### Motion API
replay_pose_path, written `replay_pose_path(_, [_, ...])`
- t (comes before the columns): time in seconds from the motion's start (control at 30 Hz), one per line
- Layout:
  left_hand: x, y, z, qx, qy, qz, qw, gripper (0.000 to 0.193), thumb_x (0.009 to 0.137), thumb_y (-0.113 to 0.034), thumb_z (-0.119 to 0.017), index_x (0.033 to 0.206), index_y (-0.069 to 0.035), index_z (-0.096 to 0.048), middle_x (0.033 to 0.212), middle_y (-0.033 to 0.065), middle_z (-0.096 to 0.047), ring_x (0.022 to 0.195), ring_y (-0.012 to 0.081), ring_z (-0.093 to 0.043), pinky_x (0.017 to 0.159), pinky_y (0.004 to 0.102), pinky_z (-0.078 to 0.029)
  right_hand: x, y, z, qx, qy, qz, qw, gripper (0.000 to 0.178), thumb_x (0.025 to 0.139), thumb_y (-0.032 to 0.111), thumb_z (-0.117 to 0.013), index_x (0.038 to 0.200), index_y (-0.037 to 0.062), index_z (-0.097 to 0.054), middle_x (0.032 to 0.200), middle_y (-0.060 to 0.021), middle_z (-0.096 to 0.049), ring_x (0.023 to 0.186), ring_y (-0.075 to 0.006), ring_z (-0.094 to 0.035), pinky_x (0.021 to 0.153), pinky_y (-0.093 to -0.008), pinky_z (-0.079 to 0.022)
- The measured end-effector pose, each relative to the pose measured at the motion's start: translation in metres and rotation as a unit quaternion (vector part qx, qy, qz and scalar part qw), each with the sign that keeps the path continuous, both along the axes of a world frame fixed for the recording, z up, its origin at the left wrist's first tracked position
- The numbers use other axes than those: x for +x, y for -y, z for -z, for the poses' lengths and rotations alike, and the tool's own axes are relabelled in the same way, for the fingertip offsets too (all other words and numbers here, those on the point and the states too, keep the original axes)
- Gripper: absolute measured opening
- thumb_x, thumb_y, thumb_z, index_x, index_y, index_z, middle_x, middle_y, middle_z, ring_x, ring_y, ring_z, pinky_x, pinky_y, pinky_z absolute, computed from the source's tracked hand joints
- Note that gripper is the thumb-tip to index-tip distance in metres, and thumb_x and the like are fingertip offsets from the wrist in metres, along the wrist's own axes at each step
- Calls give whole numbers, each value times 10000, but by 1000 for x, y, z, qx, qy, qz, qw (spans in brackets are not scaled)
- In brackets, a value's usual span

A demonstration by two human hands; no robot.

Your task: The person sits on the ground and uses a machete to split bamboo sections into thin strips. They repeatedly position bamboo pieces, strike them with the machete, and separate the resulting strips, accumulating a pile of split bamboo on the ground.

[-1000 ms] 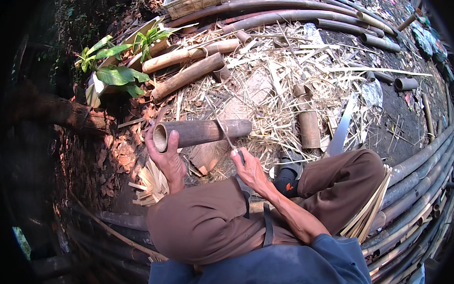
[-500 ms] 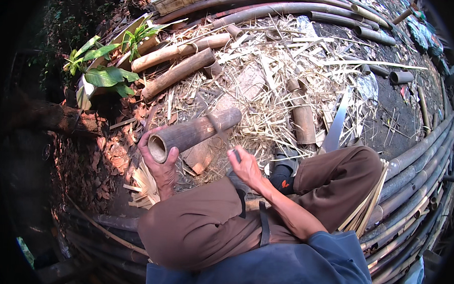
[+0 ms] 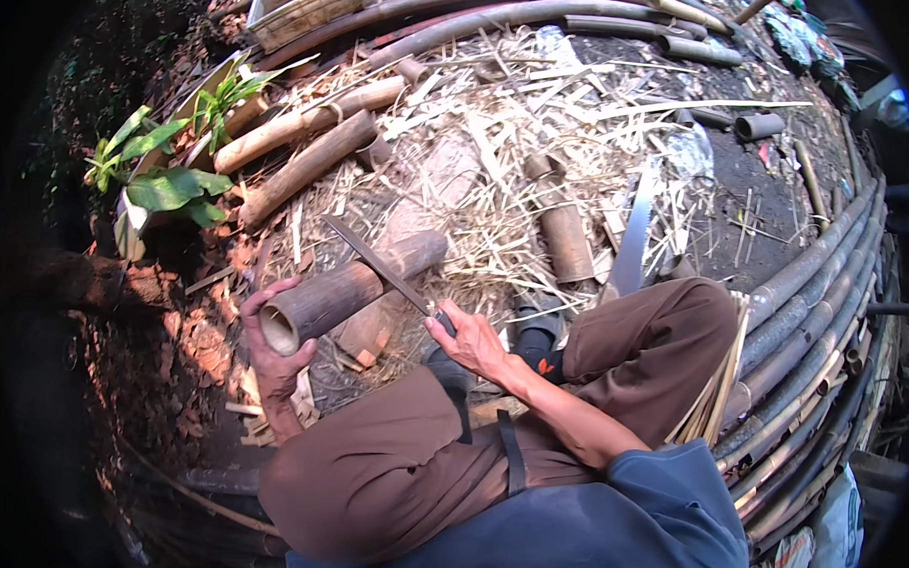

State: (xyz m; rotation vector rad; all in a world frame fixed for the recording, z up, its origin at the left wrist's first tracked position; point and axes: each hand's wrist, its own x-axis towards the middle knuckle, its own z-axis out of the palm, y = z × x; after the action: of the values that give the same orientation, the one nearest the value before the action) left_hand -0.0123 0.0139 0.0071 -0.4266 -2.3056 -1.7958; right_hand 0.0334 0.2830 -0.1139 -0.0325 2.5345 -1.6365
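Left hand [image 3: 272, 353] cupping open end of bamboo tube [image 3: 324, 301], which slants between hands. Right hand [image 3: 470, 340], right of tube, gripping knife [image 3: 383, 269], blade across tube. Open room over shavings [image 3: 487, 225] beyond tube's far end; saw [image 3: 633, 235] well right.

No legible text — small orange mark [image 3: 545, 366] on dark footwear [image 3: 538, 341].
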Motion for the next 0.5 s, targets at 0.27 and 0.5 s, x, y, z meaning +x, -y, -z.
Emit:
replay_pose_path(0.27, [-8, -5, 28, 305, 24, -119, 944, 1074, 664, -348, -900, 1501, -133, -263, 1415, 134, -451, 1280, 296, -458, 1110, 471, -364, -7, -17, 19, 51, 102, 0, 994, 481, 985, 470, -472, 930, 0, -558, 735, -259, -612, 680, -421, -598, 676, -503, -468])
replay_pose_path(0.5, [-30, 17, 96, 402, -24, -308, 862, 930, 734, -388, -841, 1467, -105, -343, 1388, 87, -462, 1272, 268, -450, 1090, 481, -380, -23, -11, 30, 34, 102, 42, 993, 466, 982, 449, -497, 944, -9, -570, 720, -284, -606, 764, -503, -609, 669, -516, -463])
